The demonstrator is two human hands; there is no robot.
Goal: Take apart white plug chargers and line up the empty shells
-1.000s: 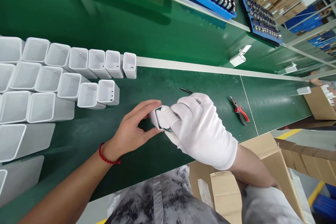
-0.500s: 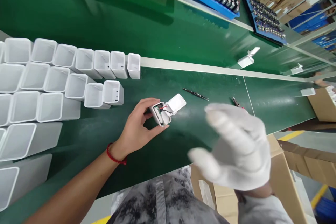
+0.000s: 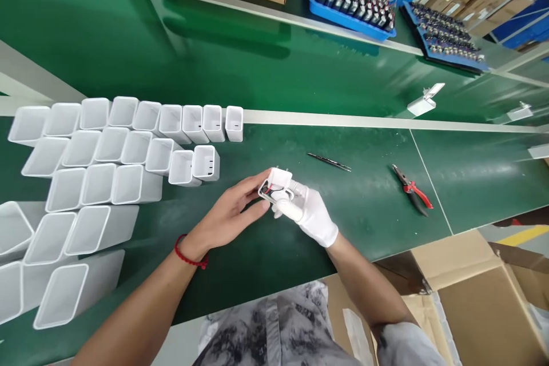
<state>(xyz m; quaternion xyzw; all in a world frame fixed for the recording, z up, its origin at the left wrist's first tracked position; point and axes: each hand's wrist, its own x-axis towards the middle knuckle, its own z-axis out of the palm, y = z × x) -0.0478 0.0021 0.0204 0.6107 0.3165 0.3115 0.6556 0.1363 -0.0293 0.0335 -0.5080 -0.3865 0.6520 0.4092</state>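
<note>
A small white housing (image 3: 281, 176) with red and dark wires inside sits between my two hands, above the green bench (image 3: 266, 263). My bare left hand (image 3: 234, 211), with a red cord at the wrist, grips its left side between fingers and thumb. On the right, my right hand (image 3: 311, 214), in a white glove, closes on the housing and its lid, thumb across the opening. Black tweezers (image 3: 329, 162) lie beyond my right hand. Farther right are red and black pliers (image 3: 412, 190).
Rows of open white housings (image 3: 98, 183) stand at the left. A blue tray of parts (image 3: 351, 6) and a blue board of parts (image 3: 450, 40) rest on the upper shelf. White fixtures (image 3: 422, 104) show along the back; cardboard boxes (image 3: 484, 291) stand below right.
My gloved right hand has come in from the right and taken hold of the housing. The lid has swung toward the housing's opening. My view has shifted, showing the pliers fully.
</note>
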